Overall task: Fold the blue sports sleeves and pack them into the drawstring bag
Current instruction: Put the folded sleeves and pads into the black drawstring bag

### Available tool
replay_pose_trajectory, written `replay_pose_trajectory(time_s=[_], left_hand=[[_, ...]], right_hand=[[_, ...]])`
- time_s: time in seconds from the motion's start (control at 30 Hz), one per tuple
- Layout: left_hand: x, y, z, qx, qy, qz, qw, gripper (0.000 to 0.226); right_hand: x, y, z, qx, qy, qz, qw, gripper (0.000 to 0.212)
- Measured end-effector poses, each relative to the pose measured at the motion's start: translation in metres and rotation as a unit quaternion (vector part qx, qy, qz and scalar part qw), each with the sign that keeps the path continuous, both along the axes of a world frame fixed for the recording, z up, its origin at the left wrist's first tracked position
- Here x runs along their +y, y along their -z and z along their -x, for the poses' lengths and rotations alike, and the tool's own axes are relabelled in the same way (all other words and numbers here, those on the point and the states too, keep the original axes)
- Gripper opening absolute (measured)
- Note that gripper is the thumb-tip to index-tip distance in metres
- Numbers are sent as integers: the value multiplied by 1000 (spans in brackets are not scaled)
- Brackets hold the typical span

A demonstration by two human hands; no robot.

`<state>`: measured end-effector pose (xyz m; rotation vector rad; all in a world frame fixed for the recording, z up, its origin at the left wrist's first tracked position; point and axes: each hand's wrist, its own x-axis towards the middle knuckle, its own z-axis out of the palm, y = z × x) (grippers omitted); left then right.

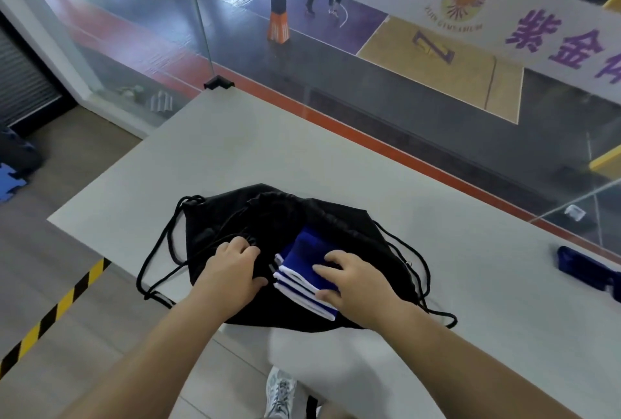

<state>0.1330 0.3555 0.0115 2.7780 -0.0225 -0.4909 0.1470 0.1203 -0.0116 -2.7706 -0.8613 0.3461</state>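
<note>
Bare forearms, no sleeves; pale, possibly light grey trousers (336,361); a white laced trainer (279,393).

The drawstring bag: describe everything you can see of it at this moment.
The drawstring bag is black, of thin soft cloth, lying flat and rumpled on the grey table near its front edge. Black cords loop out at both sides. Its mouth faces the person and is open. The left hand grips the bag's edge at the mouth, while the right hand holds the folded blue sleeves with white stripes, partly pushed into the opening.
</note>
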Motion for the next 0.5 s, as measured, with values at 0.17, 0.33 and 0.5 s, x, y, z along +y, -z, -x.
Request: replay_pose_trajectory(time_s=[0.17,0.33,0.5], left_hand=[[-3,0,2,33,25,-29,999,68],[-3,-2,4,35,30,-54,997,64],[-7,-12,5,2,37,-100,994,51]], right_hand=[[15,10,-8,-37,14,50,998,49],[21,8,-24,-6,38,39,998,45],[17,-19,-32,52,39,88,994,47]])
